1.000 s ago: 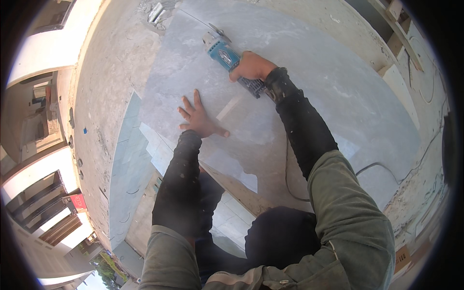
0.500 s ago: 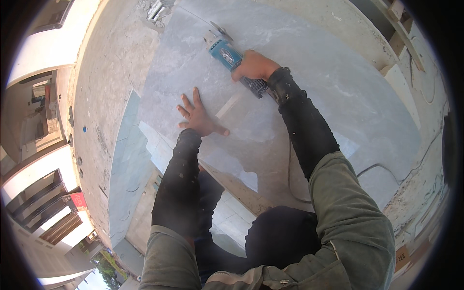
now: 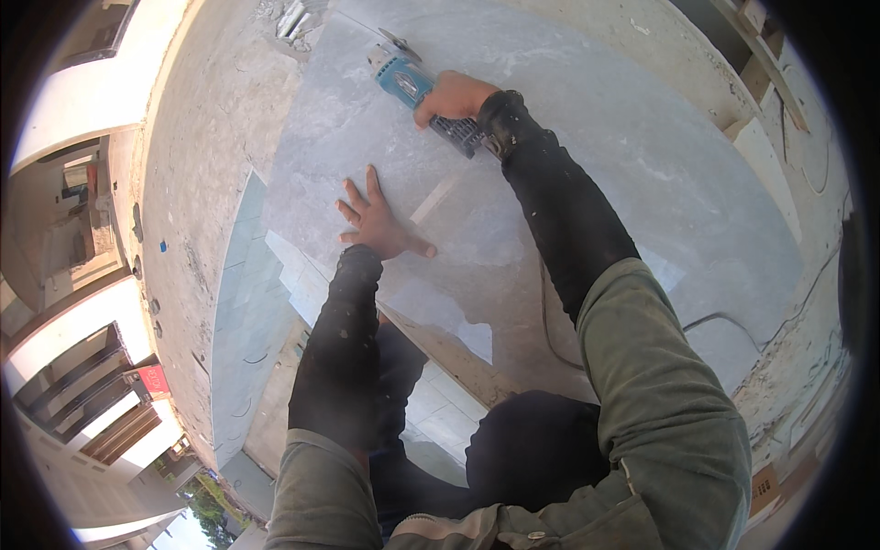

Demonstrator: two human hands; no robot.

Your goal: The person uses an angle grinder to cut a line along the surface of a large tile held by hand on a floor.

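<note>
Angle grinder [image 3: 410,78] | disc points upper-left | right hand [image 3: 456,95] grips rear

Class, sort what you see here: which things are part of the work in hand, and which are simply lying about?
In use:
right hand gripping the blue angle grinder
left hand flat on the grey stone slab
grinder cable

Lying about:
rubble bits at the slab's far corner
wooden offcuts on the right

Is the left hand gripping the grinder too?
No, the left hand lies flat with spread fingers on the grey slab, while only the right hand holds the blue angle grinder.
</note>
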